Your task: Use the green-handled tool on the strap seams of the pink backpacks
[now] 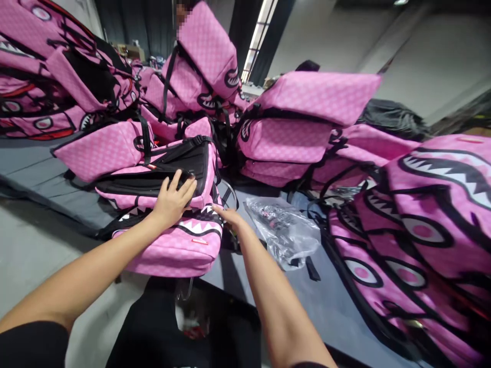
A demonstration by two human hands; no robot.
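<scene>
Labels first: small red tag on the lower pink pack (173, 255), under the white teeth print. Lettering too blurred to read. Another red tag on the topmost of the right-hand packs (448, 168), can't read that one from here either.

Using the clear plastic bag (286, 232) as reference, sides as the worker has them.

Count:
- 1 plastic bag, some dark and pink stuff inside, too blurred to identify.
- 2 pink packs stacked left of the bag as far as I can see: the upper pink pack (209, 179), black padded panel up, on the lower one, teeth side showing. Both lie on the grey table cover (337, 301).
- 3 packs leaning together right of the bag, one eye print showing on each.
- Pile of pink packs (284, 143) beyond the bag, overlapping; no reliable number.
- 1 loose black strap end (312, 269) just beside the bag, near side.

Grip: left hand (172, 202) palm down, fingers fanned on the black panel; the upper pack is directly beneath it. Nothing pinched there. Right hand (229, 217) is between bag and stack, fingertips at the stack's bag-side edge, about where the two packs meet. Can't tell whether it's pinching fabric or only touching.
</scene>
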